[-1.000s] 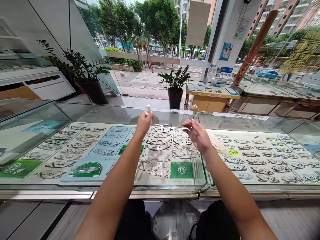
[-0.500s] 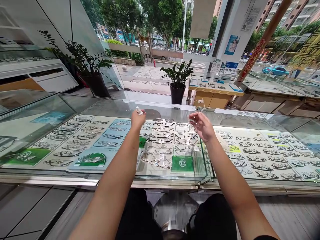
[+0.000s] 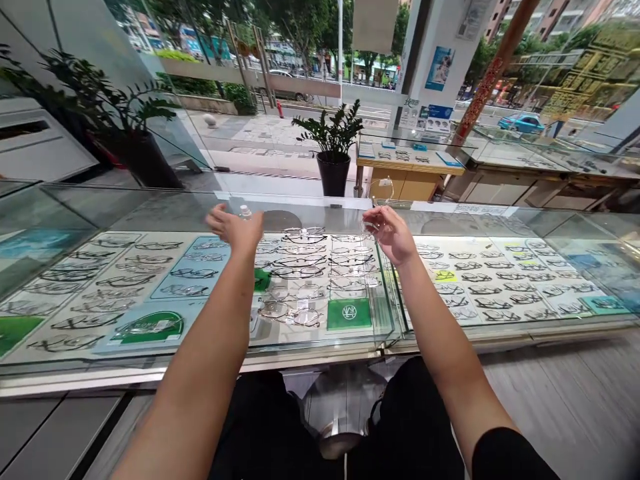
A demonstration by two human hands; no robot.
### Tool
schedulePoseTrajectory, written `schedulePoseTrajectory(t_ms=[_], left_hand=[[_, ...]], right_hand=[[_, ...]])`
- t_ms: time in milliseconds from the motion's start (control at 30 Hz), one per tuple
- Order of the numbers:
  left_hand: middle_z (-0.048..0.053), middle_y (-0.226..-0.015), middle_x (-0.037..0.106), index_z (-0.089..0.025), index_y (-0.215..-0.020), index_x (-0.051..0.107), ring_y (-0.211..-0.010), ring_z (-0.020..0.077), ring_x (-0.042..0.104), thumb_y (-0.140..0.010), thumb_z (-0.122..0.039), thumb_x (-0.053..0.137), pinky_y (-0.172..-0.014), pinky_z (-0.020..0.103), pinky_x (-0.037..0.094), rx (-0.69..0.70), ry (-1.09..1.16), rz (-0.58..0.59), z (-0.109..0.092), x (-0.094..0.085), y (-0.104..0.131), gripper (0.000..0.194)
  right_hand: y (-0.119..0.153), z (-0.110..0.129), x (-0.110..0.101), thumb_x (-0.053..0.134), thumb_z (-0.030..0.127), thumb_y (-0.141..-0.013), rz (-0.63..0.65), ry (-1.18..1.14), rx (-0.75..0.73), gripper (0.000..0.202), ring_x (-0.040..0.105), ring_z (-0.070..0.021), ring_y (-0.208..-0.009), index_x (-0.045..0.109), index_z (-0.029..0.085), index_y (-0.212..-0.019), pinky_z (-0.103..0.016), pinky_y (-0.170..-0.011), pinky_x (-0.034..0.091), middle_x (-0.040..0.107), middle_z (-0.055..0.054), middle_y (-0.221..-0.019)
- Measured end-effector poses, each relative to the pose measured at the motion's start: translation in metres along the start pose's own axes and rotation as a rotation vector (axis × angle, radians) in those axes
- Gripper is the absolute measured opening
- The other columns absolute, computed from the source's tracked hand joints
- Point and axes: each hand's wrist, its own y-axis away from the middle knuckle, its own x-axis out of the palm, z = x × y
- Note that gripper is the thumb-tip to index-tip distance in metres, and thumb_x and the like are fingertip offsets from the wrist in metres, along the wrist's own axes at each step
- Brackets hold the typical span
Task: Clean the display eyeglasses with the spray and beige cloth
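Observation:
My left hand (image 3: 237, 228) is over the back of the glass display case (image 3: 320, 341), its fingers spread and slightly blurred. Just beyond it, a small white bottle (image 3: 245, 211) stands upright between thumb and fingers, apparently out of the grip. My right hand (image 3: 393, 233) pinches a thin-rimmed pair of glasses (image 3: 384, 192), one lens rising above the fingers with a small white tag. Beneath the glass between both hands lie rows of eyeglasses (image 3: 300, 261) and a green card (image 3: 349, 313).
Several more frames (image 3: 485, 290) fill the case at the right and left. Behind it stand a potted plant (image 3: 334, 167), a larger plant (image 3: 145, 157) and a wooden display table (image 3: 410, 180). A round stool (image 3: 343, 407) shows between my legs.
My left hand has opened from around the white bottle, its fingers now spread. The right hand still holds the glasses. The whole view has shifted, with the scene moving left.

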Motion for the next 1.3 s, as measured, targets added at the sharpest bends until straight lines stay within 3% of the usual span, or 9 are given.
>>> schedulePoseTrajectory(t_ms=[100, 200, 400, 467, 567, 733, 867, 1033, 1300], left_hand=[[0.027, -0.17, 0.015, -0.009, -0.145, 0.035, -0.154, 0.0438, 0.024, -0.085, -0.031, 0.079, -0.12, 0.061, 0.021, 0.184, -0.033, -0.319, -0.048, -0.02, 0.028, 0.077], [0.018, -0.156, 0.047, -0.013, -0.135, 0.054, -0.146, 0.039, 0.043, -0.084, -0.028, 0.077, -0.118, 0.056, 0.029, 0.451, -0.01, -0.23, -0.108, -0.032, 0.066, 0.057], [0.006, -0.106, 0.079, -0.022, -0.103, 0.075, -0.098, 0.0271, 0.072, -0.096, -0.02, 0.057, -0.085, 0.038, 0.05, 0.988, -0.152, 0.932, -0.201, 0.02, 0.174, 0.02], [0.008, -0.111, 0.079, -0.022, -0.106, 0.076, -0.1, 0.0275, 0.072, -0.094, -0.014, 0.058, -0.084, 0.037, 0.049, 1.175, -0.273, 1.117, -0.212, 0.053, 0.209, 0.023], [0.015, -0.13, 0.072, -0.018, -0.123, 0.072, -0.115, 0.0312, 0.068, -0.088, -0.015, 0.068, -0.094, 0.04, 0.05, 1.312, -0.321, 1.063, -0.213, 0.1, 0.247, 0.036], [0.016, -0.12, 0.074, -0.018, -0.106, 0.075, -0.115, 0.0323, 0.067, -0.09, -0.022, 0.07, -0.096, 0.041, 0.048, 1.147, -0.268, 1.094, -0.203, 0.148, 0.264, 0.017], [0.012, -0.103, 0.077, -0.019, -0.096, 0.072, -0.096, 0.0268, 0.07, -0.098, -0.021, 0.059, -0.081, 0.034, 0.048, 0.99, -0.188, 1.09, -0.204, 0.15, 0.252, 0.014], [0.012, -0.099, 0.076, -0.018, -0.115, 0.066, -0.076, 0.0213, 0.068, -0.108, -0.035, 0.043, -0.064, 0.029, 0.044, 0.71, -0.024, 1.002, -0.204, 0.123, 0.211, 0.03], [0.0, -0.071, 0.062, -0.019, -0.081, 0.067, -0.061, 0.0141, 0.053, -0.083, -0.053, 0.077, -0.058, 0.027, 0.037, 0.108, 0.564, 0.997, -0.199, 0.05, 0.142, 0.036]], right_hand=[[0.02, 0.021, -0.013, 0.077, 0.049, -0.092, -0.093, 0.056, -0.045, 0.021, 0.07, -0.0191, -0.104, 0.075, 0.029, -0.089, -0.035, -0.093, 0.055, 0.079, -0.001, -0.104], [0.051, 0.049, -0.03, 0.076, 0.05, -0.091, -0.191, 0.13, -0.074, 0.021, 0.069, -0.0208, -0.107, 0.074, 0.03, -0.087, -0.037, -0.096, 0.055, 0.077, -0.002, -0.104], [0.096, 0.088, -0.058, 0.081, 0.051, -0.086, -0.268, 0.171, -0.112, 0.023, 0.067, -0.0233, -0.106, 0.075, 0.029, -0.086, -0.036, -0.092, 0.055, 0.076, -0.003, -0.104], [0.106, 0.095, -0.063, 0.081, 0.051, -0.085, -0.271, 0.149, -0.111, 0.023, 0.068, -0.0231, -0.106, 0.076, 0.029, -0.087, -0.036, -0.094, 0.055, 0.077, -0.003, -0.104], [0.123, 0.104, -0.066, 0.08, 0.051, -0.086, -0.282, 0.131, -0.104, 0.023, 0.069, -0.0237, -0.108, 0.075, 0.028, -0.086, -0.039, -0.099, 0.055, 0.077, -0.003, -0.104], [0.152, 0.115, -0.07, 0.078, 0.047, -0.09, -0.281, 0.145, -0.115, 0.02, 0.07, -0.0221, -0.106, 0.076, 0.027, -0.087, -0.038, -0.099, 0.054, 0.077, -0.003, -0.102], [0.165, 0.118, -0.074, 0.077, 0.048, -0.091, -0.284, 0.142, -0.107, 0.021, 0.07, -0.0216, -0.104, 0.077, 0.028, -0.087, -0.037, -0.097, 0.054, 0.077, -0.003, -0.102], [0.164, 0.114, -0.072, 0.076, 0.049, -0.091, -0.278, 0.153, -0.09, 0.021, 0.07, -0.0225, -0.106, 0.076, 0.028, -0.087, -0.038, -0.098, 0.054, 0.076, -0.004, -0.104], [0.126, 0.085, -0.036, 0.078, 0.05, -0.09, -0.146, 0.12, -0.019, 0.023, 0.069, -0.0223, -0.106, 0.078, 0.027, -0.087, -0.036, -0.091, 0.054, 0.077, -0.004, -0.103]])
